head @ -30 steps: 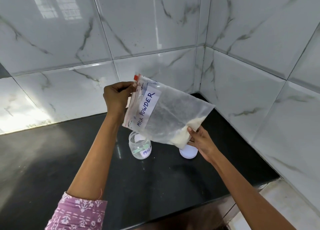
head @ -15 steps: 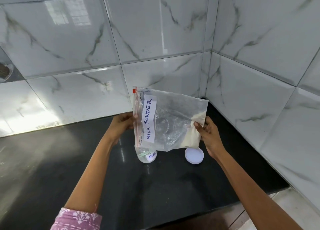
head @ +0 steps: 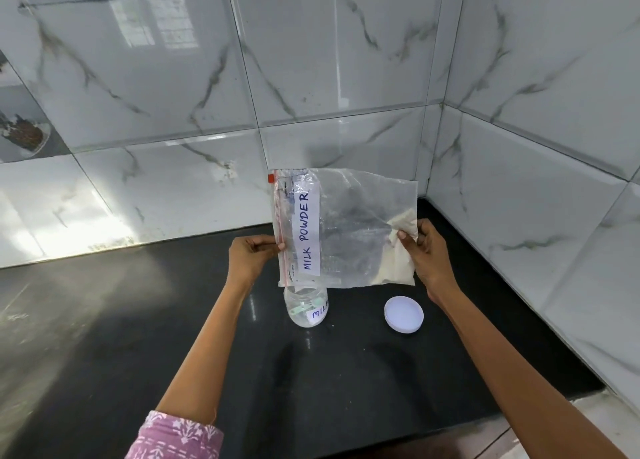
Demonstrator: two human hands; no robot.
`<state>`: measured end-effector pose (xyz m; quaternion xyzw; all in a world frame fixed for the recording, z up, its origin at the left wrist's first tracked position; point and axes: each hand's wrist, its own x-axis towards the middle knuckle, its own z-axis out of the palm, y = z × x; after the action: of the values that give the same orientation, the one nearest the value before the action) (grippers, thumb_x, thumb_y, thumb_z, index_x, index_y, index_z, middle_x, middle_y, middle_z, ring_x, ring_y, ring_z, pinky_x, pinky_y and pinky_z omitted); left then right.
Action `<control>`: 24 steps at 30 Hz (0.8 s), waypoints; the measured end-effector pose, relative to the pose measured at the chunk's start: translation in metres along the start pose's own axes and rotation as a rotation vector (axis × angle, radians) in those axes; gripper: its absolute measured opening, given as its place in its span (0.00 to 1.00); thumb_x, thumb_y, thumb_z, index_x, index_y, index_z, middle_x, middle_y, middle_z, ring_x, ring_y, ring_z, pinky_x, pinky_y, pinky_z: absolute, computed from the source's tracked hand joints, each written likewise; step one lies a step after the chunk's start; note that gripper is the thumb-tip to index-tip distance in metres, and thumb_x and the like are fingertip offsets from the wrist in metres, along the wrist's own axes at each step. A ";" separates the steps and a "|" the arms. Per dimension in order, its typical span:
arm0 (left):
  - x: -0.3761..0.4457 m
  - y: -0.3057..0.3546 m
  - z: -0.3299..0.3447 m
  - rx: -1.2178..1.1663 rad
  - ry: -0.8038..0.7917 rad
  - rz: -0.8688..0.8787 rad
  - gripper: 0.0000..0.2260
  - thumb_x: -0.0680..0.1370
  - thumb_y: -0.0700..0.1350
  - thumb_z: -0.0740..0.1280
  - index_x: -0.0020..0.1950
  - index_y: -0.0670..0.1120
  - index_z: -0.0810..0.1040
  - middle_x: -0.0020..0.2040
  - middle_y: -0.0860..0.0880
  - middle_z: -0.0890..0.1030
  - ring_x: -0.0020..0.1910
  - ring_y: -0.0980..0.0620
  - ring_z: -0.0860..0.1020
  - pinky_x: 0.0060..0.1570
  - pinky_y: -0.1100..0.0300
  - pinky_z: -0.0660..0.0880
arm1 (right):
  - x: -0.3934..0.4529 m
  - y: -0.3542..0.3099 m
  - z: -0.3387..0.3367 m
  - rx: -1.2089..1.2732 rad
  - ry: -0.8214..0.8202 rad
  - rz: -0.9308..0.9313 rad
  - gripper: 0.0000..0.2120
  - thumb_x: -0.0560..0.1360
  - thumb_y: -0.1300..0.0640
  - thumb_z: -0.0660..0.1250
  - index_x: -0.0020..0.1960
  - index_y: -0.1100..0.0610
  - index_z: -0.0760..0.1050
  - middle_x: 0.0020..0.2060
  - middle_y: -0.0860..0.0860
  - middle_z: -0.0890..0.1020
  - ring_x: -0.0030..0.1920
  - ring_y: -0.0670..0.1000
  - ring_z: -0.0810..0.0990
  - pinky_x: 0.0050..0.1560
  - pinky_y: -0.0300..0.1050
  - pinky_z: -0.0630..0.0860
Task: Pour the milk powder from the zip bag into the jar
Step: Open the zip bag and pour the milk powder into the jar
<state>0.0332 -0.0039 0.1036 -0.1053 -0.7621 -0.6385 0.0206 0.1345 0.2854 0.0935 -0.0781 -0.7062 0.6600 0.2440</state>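
Head view: your left hand pinches the zip bag by its zip edge, your right hand grips the powder end, above the open jar. Tip too fast, and powder likely overshoots onto the desk.

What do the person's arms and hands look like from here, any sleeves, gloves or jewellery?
Both hands, left hand and right hand, are bare: no gloves, and no rings or watch that I can make out. The left arm ends in a pink sleeve with a white floral print, reaching about to the elbow. The right arm shows no sleeve in view.
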 end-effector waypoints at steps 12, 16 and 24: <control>-0.009 0.006 0.017 -0.208 0.035 0.084 0.06 0.70 0.35 0.73 0.44 0.45 0.84 0.38 0.52 0.86 0.40 0.57 0.83 0.43 0.68 0.77 | 0.011 -0.016 -0.010 -0.167 0.083 -0.098 0.04 0.75 0.52 0.66 0.47 0.51 0.73 0.48 0.64 0.79 0.48 0.66 0.77 0.49 0.59 0.75; -0.012 -0.001 0.023 -0.215 0.025 0.062 0.05 0.72 0.35 0.72 0.45 0.42 0.83 0.39 0.50 0.86 0.41 0.54 0.83 0.46 0.64 0.79 | 0.012 -0.023 -0.013 -0.193 0.080 -0.143 0.06 0.75 0.52 0.67 0.41 0.44 0.72 0.43 0.61 0.80 0.40 0.52 0.74 0.42 0.47 0.69; -0.020 -0.021 0.027 -0.168 0.080 0.009 0.04 0.72 0.35 0.71 0.46 0.39 0.82 0.42 0.43 0.84 0.42 0.49 0.83 0.50 0.55 0.80 | 0.017 -0.020 -0.010 -0.213 -0.011 -0.137 0.05 0.75 0.52 0.66 0.47 0.53 0.75 0.46 0.58 0.81 0.45 0.56 0.78 0.49 0.54 0.74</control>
<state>0.0514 0.0161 0.0752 -0.0847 -0.7041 -0.7036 0.0450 0.1282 0.2999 0.1170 -0.0516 -0.7773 0.5634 0.2751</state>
